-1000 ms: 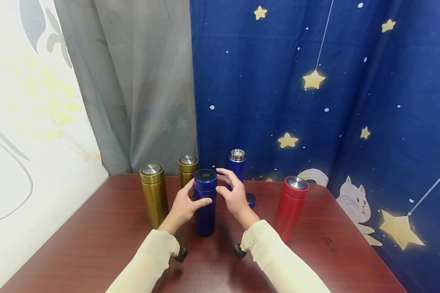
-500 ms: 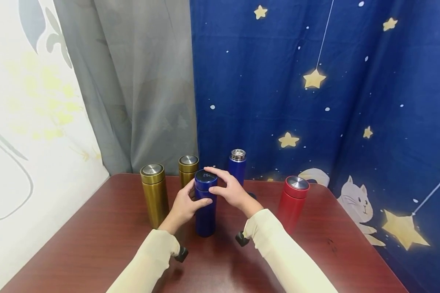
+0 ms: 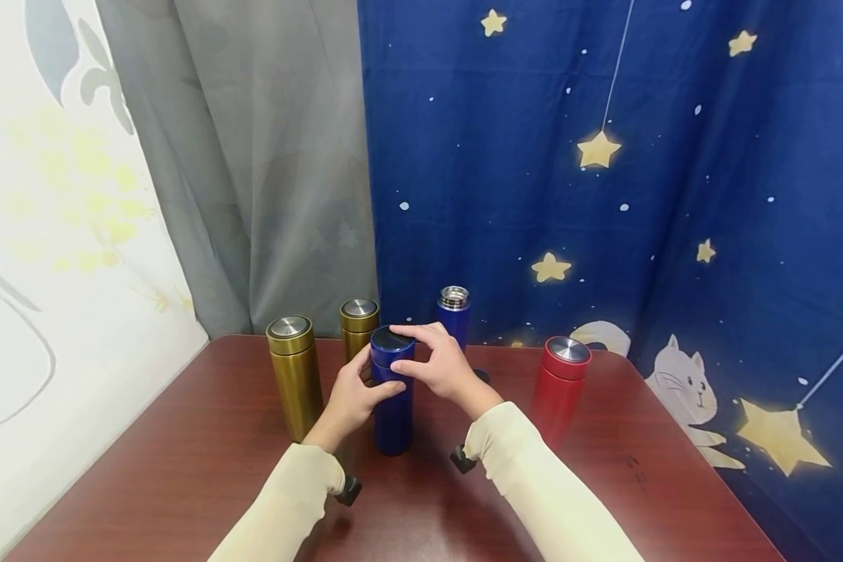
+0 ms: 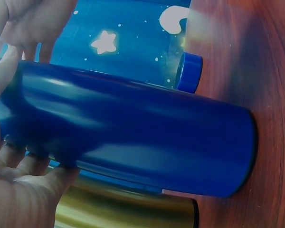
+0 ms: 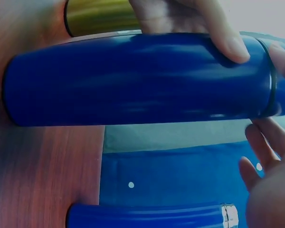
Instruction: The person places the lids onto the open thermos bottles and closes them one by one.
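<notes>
A blue thermos (image 3: 393,425) stands upright on the table in the middle of the head view, its dark-topped lid (image 3: 382,355) in place. My left hand (image 3: 351,400) grips the body just below the lid from the left, thumb across the front. From the right, my right hand (image 3: 446,365) holds the lid, with the thumb at its side and a finger over the top. In the right wrist view, the thumb (image 5: 282,59) lies at the seam between lid and body. Behind the right hand is a second blue thermos (image 3: 453,318), uncapped, its steel mouth showing.
Two gold thermoses, a nearer one (image 3: 298,390) and a farther one (image 3: 358,328), stand to the left. A red thermos (image 3: 560,398) is at the right, partly behind the right sleeve. A loose blue lid (image 4: 191,72) lies on the table (image 3: 147,460). Curtains hang behind.
My right hand has moved left from beside the lid onto it, and its thumb has shifted farther across the front. The digits lit on the lid's top have gone dark. The left hand keeps its grip.
</notes>
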{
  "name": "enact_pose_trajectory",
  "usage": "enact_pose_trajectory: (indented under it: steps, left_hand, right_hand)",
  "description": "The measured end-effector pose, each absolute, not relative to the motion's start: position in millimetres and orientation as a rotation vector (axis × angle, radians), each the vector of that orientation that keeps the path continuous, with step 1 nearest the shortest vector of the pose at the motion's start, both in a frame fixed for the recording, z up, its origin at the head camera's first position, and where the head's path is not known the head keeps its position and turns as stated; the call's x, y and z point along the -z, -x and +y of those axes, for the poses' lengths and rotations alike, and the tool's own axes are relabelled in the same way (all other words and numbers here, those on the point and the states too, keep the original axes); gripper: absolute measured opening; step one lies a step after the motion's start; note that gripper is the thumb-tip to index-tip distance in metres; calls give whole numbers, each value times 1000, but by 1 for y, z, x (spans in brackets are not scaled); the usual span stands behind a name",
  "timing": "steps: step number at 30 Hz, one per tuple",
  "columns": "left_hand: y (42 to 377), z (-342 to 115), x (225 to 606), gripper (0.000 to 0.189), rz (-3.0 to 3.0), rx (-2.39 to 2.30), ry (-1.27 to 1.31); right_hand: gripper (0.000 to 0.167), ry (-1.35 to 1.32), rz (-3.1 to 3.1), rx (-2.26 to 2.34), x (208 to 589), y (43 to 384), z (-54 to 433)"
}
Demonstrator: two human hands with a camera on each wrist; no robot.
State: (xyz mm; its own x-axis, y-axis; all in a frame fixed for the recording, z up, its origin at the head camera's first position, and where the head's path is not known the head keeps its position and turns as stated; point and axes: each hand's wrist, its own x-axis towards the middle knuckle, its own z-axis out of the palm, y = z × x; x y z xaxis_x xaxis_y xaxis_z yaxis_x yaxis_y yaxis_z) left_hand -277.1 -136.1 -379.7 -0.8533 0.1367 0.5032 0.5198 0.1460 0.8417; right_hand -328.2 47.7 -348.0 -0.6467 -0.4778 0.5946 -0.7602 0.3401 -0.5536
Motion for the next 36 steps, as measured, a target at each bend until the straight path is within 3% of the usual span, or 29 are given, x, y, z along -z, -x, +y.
enact_pose_trajectory:
  steps: [18,30,36]
  left_hand:
    - [276,-138,379,69,-2134,1753,583]
    - [280,-144,378,68,-2186,1830,647]
    - [281,-144,378,70,-2194,1832,665]
  right_hand:
    - [55,-703,-2098,-776,356,311,15]
    - [60,-1222,-2389,-1451,346,329,40]
    - [58,-1171,-2372,-1408,345,330,42]
